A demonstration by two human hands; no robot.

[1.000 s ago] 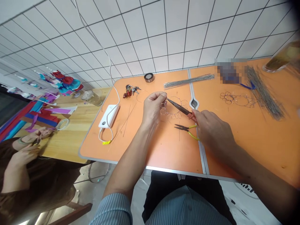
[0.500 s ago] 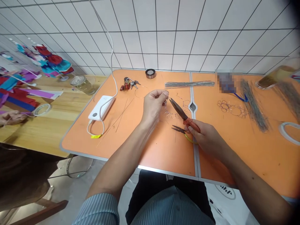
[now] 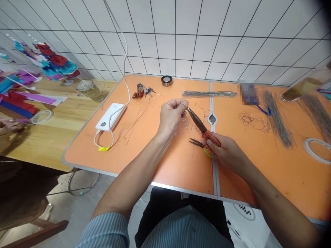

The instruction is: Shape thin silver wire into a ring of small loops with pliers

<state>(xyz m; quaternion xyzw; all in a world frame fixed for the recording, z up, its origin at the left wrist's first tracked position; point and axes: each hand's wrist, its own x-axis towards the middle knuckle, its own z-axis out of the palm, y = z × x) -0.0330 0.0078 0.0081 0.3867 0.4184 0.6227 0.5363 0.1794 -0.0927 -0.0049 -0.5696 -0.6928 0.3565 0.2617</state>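
Observation:
My left hand (image 3: 172, 115) pinches a thin bent wire (image 3: 190, 126), whose loops hang below the fingers over the orange table (image 3: 165, 168). Closed round the red handles of a pair of pliers (image 3: 199, 122) is my right hand (image 3: 224, 146). The plier jaws point up and left and meet the wire at my left fingertips. A second, smaller pair of pliers (image 3: 197, 142) with yellow-green handles lies on the table, partly hidden behind my right hand. The exact end of the wire between fingers and jaws is too small to make out.
A bundle of straight wires (image 3: 209, 93), a roll of tape (image 3: 167, 81) and keys (image 3: 144, 91) lie along the back. At left sits a white power bank (image 3: 110, 117) with a cable. Bent wire shapes (image 3: 254, 121) lie right; another person's hand (image 3: 11, 125) rests far left.
The plier jaws have come closer to my left fingertips and now touch the wire there. The whole view has shifted slightly.

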